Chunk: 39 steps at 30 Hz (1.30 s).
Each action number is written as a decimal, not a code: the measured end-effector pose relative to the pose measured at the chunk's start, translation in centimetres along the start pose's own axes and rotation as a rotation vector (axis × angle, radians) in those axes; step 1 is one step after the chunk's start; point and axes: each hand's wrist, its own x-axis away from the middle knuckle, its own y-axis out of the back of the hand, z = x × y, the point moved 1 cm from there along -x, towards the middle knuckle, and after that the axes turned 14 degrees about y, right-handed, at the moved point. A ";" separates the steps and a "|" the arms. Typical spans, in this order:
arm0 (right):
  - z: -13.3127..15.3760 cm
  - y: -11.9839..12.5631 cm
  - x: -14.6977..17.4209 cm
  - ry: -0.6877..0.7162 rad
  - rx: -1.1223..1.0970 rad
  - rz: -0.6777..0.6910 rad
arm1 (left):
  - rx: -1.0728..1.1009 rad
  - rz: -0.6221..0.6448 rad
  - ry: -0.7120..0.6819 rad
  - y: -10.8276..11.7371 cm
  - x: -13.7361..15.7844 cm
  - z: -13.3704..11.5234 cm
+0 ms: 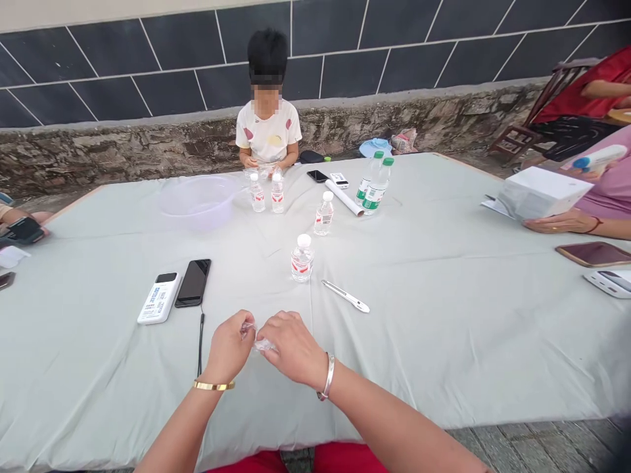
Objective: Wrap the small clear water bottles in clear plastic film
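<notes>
My left hand (231, 345) and my right hand (290, 345) meet close together above the near part of the table, both closed on a crumpled piece of clear plastic film (265, 344). Much of the film is hidden by my fingers. Beyond my hands stands a small clear water bottle (302, 261) with a white cap and a red-and-white label. To its right lies a white utility knife (345, 296). On the left a black phone (194, 282) lies beside a white power bank (158, 298), and a black wrist strap (201, 345) trails toward me.
Across the table (419, 355) sits a person (269, 131) with small bottles in front. A translucent basin (202, 200), a white paper roll (344, 198) and green-capped bottles (377, 189) stand or lie farther back. At right, another person's hand (555, 222) holds a white box (547, 190).
</notes>
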 end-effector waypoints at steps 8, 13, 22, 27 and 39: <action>-2.0 0.8 -0.6 -0.085 -0.480 -0.221 | 0.687 0.321 0.232 -1.1 0.6 -1.0; -8.6 3.3 0.8 -0.471 -0.321 -0.432 | 0.946 0.120 0.296 -0.5 -1.4 -0.1; -18.7 1.9 -4.8 -0.666 -0.028 -0.526 | 0.940 0.245 0.317 -0.1 -3.6 0.8; -23.5 3.6 -10.5 -0.769 0.038 -0.688 | 0.956 0.269 0.354 0.9 -5.1 2.4; -25.9 3.3 -14.0 -0.970 -0.049 -0.977 | 0.130 -0.570 0.029 9.3 -21.1 -4.5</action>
